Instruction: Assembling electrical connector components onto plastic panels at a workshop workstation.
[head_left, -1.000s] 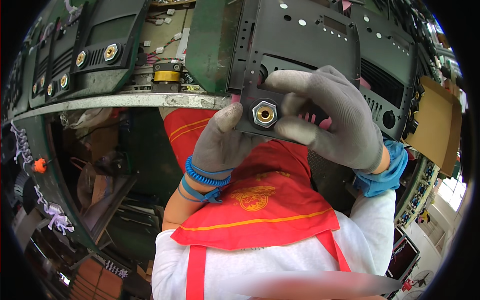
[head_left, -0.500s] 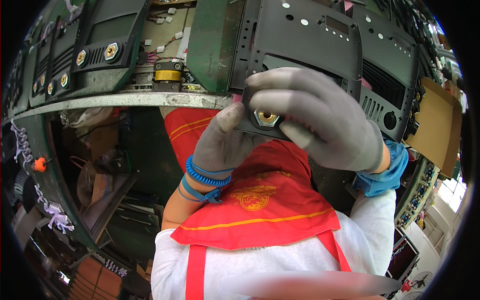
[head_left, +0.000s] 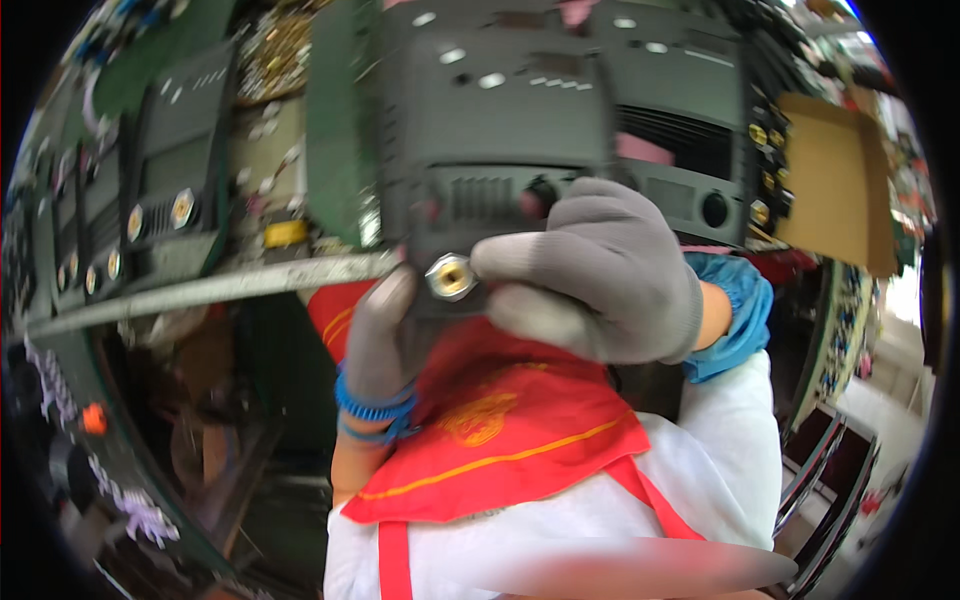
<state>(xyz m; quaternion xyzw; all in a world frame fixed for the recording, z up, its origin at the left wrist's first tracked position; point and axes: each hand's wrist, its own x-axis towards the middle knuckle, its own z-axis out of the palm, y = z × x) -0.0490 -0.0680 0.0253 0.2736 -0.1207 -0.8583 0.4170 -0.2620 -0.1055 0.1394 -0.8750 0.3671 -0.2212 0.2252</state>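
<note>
A black metal panel (head_left: 505, 125) with slots and round holes reaches over the bench's front edge toward me. Near its front edge sits a silver hex nut (head_left: 436, 278) around a brass fitting (head_left: 453, 276). My left hand (head_left: 385, 335), in a grey glove, grips the panel's near left corner, its thumb along the edge and its fingers hidden below. My right hand (head_left: 610, 280), also gloved, is curled at the nut's right side. Its index fingertip meets the nut, and the thumb is just below; motion blurs both. A dark round knob (head_left: 538, 197) is on the panel behind that hand.
Similar black panels with brass fittings (head_left: 183, 208) lie at the left. Another panel (head_left: 680, 95) is at the right, beside an open cardboard box (head_left: 835, 185). A yellow-and-black part (head_left: 286, 234) stands near the bench's metal edge (head_left: 210, 285). My red apron (head_left: 500, 430) hangs below the panel.
The view has shifted, and the panel now appears tilted and farther left. My right hand's fingers, spread over the panel before, have curled in at the nut's right side. The left hand still holds the corner.
</note>
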